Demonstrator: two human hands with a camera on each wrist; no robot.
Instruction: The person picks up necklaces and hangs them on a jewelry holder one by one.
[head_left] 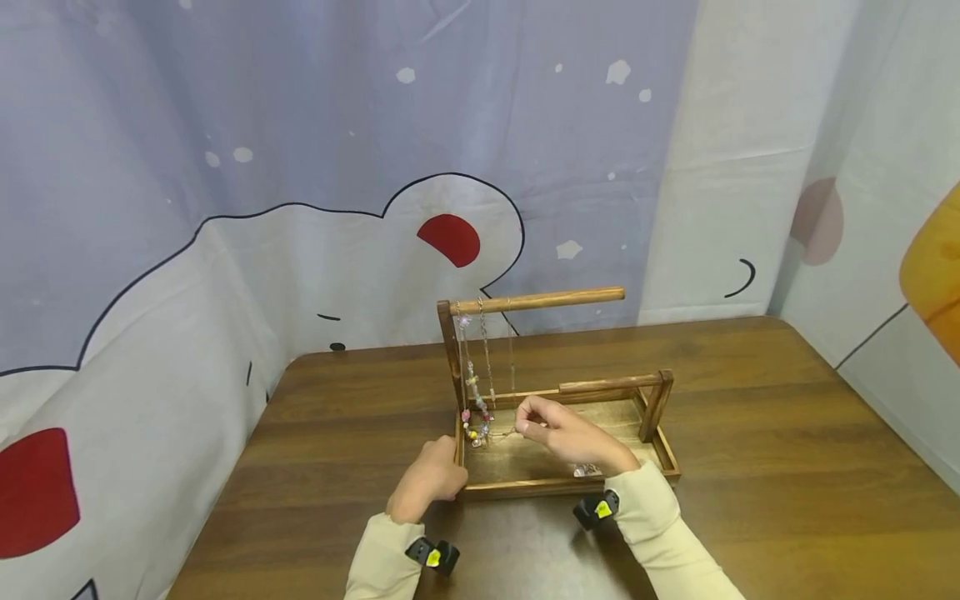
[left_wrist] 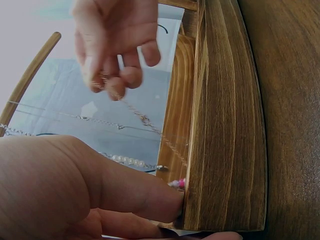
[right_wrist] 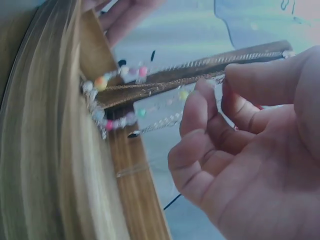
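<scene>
A wooden jewelry stand [head_left: 525,487] with a tray base stands on the table. My left hand [head_left: 433,471] grips the tray's left end, its thumb against the wall in the left wrist view. Over the tray, my right hand [head_left: 567,435] pinches a thin chain [left_wrist: 144,119] between thumb and index finger; the chain slants down toward the tray's left end. Beside it hangs a string of colored beads [head_left: 474,385] from the tall bar [head_left: 551,300]. Another chain [head_left: 485,346] and a fine strand [head_left: 512,358] hang from that bar too.
The shorter bar [head_left: 607,384] rises on a post [head_left: 656,407] at the tray's right. A small shiny piece [head_left: 587,470] lies near the tray's front wall. Behind the wooden table [head_left: 750,417] hangs a printed curtain [head_left: 337,125].
</scene>
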